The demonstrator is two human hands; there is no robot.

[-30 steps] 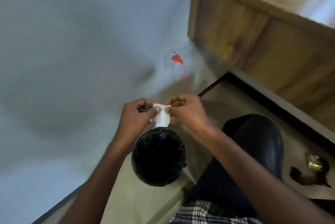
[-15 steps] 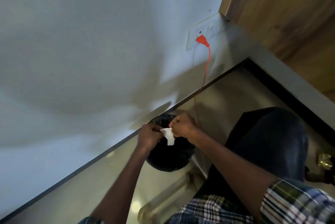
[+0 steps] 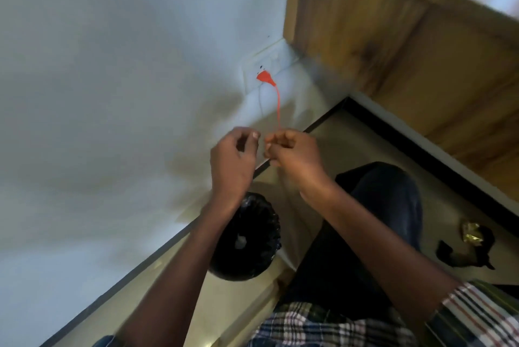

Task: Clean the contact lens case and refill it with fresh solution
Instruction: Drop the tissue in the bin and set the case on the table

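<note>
Both hands, the left hand [image 3: 234, 157] and right hand [image 3: 292, 151], are hovering loosely curled and holding nothing above the round black-lined bin [image 3: 247, 240] on the floor, with the lens case nowhere visible.

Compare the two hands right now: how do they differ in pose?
The left hand has loosely curled fingers with a visible gap at the thumb and holds nothing visible; the right hand is curled tighter, fist-like, and whether it holds anything is hidden. The left sits slightly lower and nearer the bin. Both are raised above the bin, fingers almost meeting.
</note>
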